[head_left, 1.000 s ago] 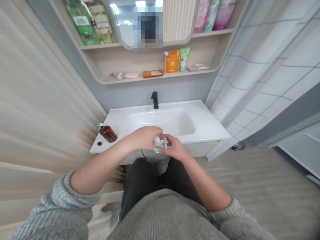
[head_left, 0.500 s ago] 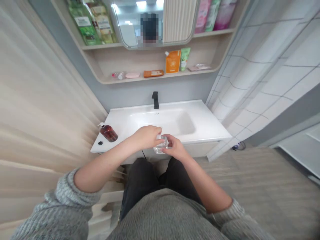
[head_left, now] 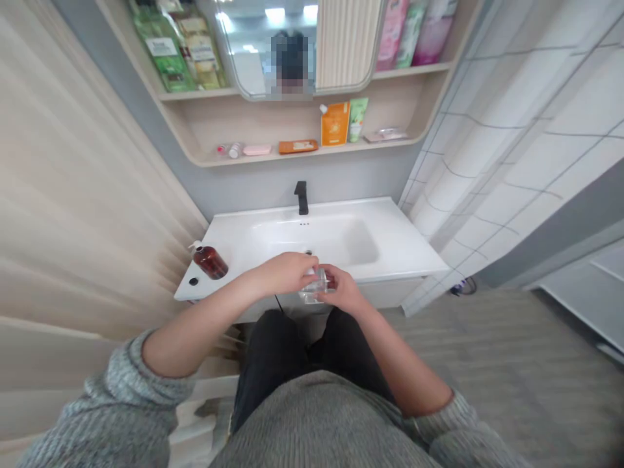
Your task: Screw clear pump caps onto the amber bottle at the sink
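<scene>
In front of the sink's near edge, both my hands are closed on a clear, see-through container (head_left: 310,294) with shiny sides. My left hand (head_left: 291,270) reaches over it from the left, its fingertips at the top, where something whitish shows partly hidden. From the right, my right hand (head_left: 345,290) grips the container's side with thumb and fingers. The exact kind of container is too small and glossy to make out. Behind the hands lies the white sink basin (head_left: 336,237), with a black faucet (head_left: 301,197) at its back.
A brown pump bottle (head_left: 210,261) stands on the counter's left end, near a small round black piece (head_left: 194,281). Above, the wall shelf (head_left: 273,117) carries an orange pouch (head_left: 335,123), a green tube (head_left: 358,120), a pink bar (head_left: 257,150) and several bottles. Curtains hang on both sides.
My view has shifted slightly, and the sink drain now shows behind my left hand. Both hands keep hold of the clear container, with only small finger movements.
</scene>
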Demonstrator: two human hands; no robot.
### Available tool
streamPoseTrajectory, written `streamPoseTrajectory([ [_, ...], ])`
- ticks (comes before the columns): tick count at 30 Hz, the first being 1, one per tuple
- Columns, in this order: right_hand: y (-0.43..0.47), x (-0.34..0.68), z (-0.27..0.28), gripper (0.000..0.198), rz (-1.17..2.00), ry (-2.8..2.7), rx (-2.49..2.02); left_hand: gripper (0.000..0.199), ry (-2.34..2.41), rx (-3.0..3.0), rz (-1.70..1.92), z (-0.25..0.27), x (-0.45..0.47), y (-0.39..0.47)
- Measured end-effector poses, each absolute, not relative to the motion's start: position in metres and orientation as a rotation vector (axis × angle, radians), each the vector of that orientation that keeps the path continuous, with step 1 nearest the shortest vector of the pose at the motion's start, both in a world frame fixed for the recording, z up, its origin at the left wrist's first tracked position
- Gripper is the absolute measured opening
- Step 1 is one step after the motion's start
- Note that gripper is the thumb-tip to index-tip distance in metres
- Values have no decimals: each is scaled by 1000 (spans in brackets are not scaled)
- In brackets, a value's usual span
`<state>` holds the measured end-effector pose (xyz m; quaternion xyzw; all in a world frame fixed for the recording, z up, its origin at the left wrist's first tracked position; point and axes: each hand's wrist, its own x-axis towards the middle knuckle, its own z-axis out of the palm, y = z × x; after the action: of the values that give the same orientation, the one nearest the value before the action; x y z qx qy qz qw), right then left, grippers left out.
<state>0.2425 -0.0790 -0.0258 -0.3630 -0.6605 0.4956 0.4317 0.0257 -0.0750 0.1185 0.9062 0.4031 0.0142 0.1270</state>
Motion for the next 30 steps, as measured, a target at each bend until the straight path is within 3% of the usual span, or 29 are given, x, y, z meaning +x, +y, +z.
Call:
streamPoseTrajectory([
  [10, -76, 254, -34, 69, 1506, -1597, -682, 23, 740, 2708, 116, 120, 21, -75],
  [17, -77, 245, -41, 74, 1059, -1565, -1003, 41, 1347, 2757, 32, 95, 32, -68],
  [23, -62, 253, -54, 82, 1397, -1511, -791, 33, 1025, 2727, 4, 102, 37, -58],
  [27, -49, 259, -61, 89, 1387, -1428, -819, 36, 1110, 2647, 359, 91, 18, -47],
  [30, -34, 275, -63, 88, 1287, -1305, -932, 40, 1404, 2431, 746, 55, -13, -32],
])
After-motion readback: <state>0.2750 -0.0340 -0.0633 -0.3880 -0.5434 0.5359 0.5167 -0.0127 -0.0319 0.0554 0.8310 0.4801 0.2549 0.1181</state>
